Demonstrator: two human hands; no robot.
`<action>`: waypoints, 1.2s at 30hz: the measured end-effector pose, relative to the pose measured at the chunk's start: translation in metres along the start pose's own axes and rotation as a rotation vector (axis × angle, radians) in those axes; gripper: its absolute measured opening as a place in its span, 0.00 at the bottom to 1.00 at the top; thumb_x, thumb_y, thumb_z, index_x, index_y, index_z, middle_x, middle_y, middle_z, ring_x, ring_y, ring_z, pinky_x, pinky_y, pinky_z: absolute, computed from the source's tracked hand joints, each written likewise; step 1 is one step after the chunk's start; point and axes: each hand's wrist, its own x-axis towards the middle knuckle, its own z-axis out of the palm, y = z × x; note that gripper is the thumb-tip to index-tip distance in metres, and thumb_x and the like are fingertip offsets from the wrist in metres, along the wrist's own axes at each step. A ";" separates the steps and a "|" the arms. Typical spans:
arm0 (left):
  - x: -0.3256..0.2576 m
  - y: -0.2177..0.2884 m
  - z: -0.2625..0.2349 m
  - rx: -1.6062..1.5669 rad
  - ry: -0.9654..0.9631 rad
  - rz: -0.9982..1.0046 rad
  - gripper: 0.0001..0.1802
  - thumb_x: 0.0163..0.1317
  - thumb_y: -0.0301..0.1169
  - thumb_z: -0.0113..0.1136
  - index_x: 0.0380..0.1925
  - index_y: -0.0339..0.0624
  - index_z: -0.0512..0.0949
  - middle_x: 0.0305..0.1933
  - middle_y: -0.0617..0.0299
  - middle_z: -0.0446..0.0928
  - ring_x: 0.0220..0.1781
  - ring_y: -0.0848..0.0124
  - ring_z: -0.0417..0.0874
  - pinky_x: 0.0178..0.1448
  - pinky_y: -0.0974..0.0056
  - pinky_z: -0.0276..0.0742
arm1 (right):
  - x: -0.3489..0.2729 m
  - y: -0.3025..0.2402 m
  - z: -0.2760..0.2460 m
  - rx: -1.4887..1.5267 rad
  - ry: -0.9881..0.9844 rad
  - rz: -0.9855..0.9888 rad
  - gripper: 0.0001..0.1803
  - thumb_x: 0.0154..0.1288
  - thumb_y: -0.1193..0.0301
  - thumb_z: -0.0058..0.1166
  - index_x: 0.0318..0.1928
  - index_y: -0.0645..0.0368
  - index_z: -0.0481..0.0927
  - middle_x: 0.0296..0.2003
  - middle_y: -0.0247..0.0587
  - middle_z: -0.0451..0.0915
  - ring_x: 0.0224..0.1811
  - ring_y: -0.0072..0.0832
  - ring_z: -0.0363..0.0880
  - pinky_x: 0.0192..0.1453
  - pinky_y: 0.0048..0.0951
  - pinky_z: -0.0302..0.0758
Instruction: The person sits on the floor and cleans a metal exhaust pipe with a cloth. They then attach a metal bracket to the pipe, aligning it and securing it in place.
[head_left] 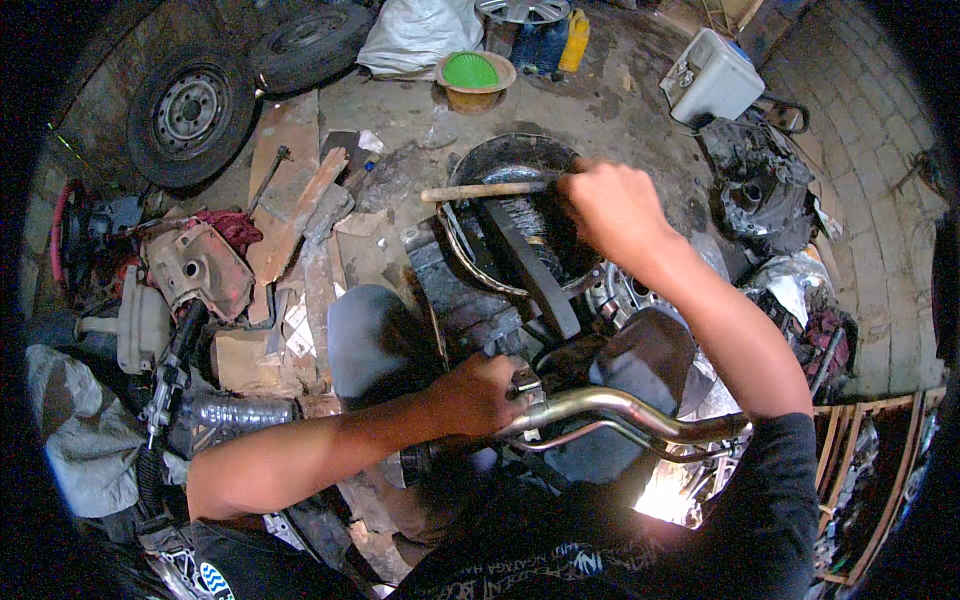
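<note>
My left hand (485, 395) is closed around the end fitting of a curved, brass-coloured metal pipe (640, 410), with a thinner tube running beside it. The pipe lies across my lap toward the right. Beyond it, my right hand (612, 208) is a fist on a wooden stick (480, 191) that points left, level above a round black basin (515, 150). Whatever is at the stick's other end is hidden in the fist. A dark flat bar (530, 265) slants across the basin toward my knees, over dark, shiny contents.
Left lie two wheels (190, 110), cardboard, wood scraps (300, 220) and a rusty metal part (195, 265). Ahead stand a bowl with a green basket (470, 70) and a yellow jug (574, 40). A white box (708, 80) and a gearbox-like casing (760, 185) sit right.
</note>
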 end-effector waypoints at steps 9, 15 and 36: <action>0.005 0.011 0.002 -0.011 -0.020 0.061 0.26 0.62 0.44 0.63 0.49 0.30 0.77 0.39 0.36 0.78 0.42 0.41 0.82 0.50 0.45 0.78 | -0.041 0.030 0.002 0.946 0.218 -0.113 0.09 0.59 0.81 0.63 0.41 0.67 0.80 0.43 0.47 0.85 0.48 0.32 0.84 0.55 0.33 0.79; 0.006 0.011 0.008 0.075 -0.120 0.016 0.35 0.65 0.49 0.59 0.64 0.36 0.69 0.42 0.42 0.81 0.42 0.50 0.83 0.54 0.52 0.78 | -0.054 0.023 -0.005 1.142 0.268 -0.078 0.17 0.59 0.83 0.64 0.48 0.66 0.76 0.45 0.44 0.82 0.49 0.31 0.83 0.54 0.32 0.80; 0.011 0.054 0.040 0.020 -0.252 0.134 0.16 0.59 0.33 0.62 0.42 0.33 0.76 0.34 0.40 0.81 0.38 0.41 0.83 0.46 0.44 0.79 | -0.113 0.111 0.110 0.920 -0.507 -0.013 0.11 0.52 0.82 0.55 0.38 0.66 0.83 0.33 0.41 0.86 0.36 0.27 0.84 0.40 0.31 0.80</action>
